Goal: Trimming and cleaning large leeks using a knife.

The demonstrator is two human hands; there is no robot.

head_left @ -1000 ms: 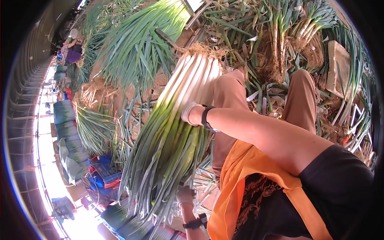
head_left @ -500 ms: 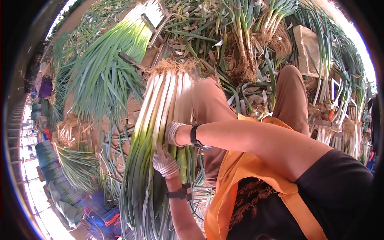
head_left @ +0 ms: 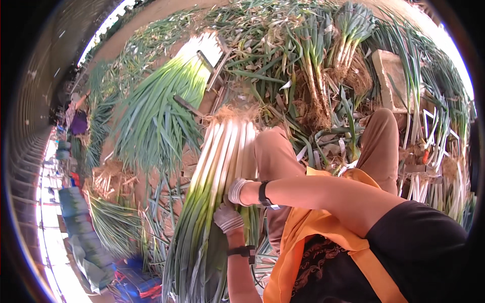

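Note:
A thick bunch of long green onions (head_left: 202,202) lies beside my bent knee, its pale roots at the far end and its green leaves toward me. My right hand (head_left: 238,192), in a striped glove, reaches across and closes on the bunch where the white stalks turn green. Just below it, my gloved left hand (head_left: 228,218) is closed against the same stalks, its fingers bent between the leaves. Both sets of fingertips are mostly hidden, so I cannot see whether they also pinch anything small.
Another large bunch of green onions (head_left: 161,101) rests in a metal-and-wood rack (head_left: 214,65) beyond. Several rooted onions (head_left: 316,76) stand near a wooden crate (head_left: 389,78) at the far right. Loose leaves litter the ground. A smaller pile (head_left: 113,217) lies at left, near blue cloth (head_left: 131,278).
The whole view has shifted, so everything sits lower and further right. Both hands keep nearly the same place on the bunch, with the left fingers tucked slightly further in beside the right hand.

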